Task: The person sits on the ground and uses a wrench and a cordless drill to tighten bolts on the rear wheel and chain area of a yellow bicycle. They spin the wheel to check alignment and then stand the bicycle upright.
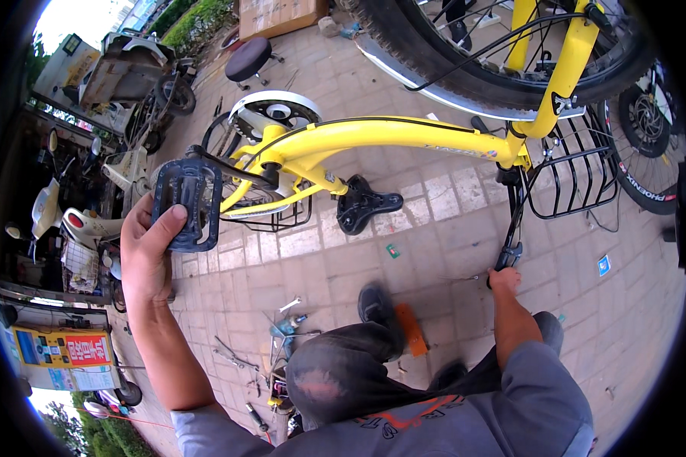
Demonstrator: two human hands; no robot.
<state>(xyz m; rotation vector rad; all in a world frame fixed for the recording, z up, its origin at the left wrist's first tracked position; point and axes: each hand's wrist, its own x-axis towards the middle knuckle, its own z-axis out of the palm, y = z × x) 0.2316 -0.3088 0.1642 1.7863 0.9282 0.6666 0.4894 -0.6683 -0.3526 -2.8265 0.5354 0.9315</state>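
Note:
A yellow bicycle (pixel 404 133) is turned upside down on the paving, its black saddle (pixel 362 204) low and its front wheel (pixel 465 72) up at the top right. My left hand (pixel 146 247) is closed on a black pedal (pixel 181 179), thumb on its face and fingers behind. The white-rimmed chainring (pixel 278 107) lies just beyond that pedal. Down at the right, my right hand (pixel 504 281) is wrapped round the end of the handlebar (pixel 511 255), near the brake lever. Beside the handlebar, a black wire basket (pixel 575 179) hangs from the front.
Wrenches (pixel 290 305) and a blue tool (pixel 286 329) lie left of my knee. An orange-brown block (pixel 411 329) is by my shoe. A round stool (pixel 248 59) and cardboard box (pixel 282 17) stand behind; scooters (pixel 49 209) line the left, another bicycle's wheel (pixel 648 194) the right.

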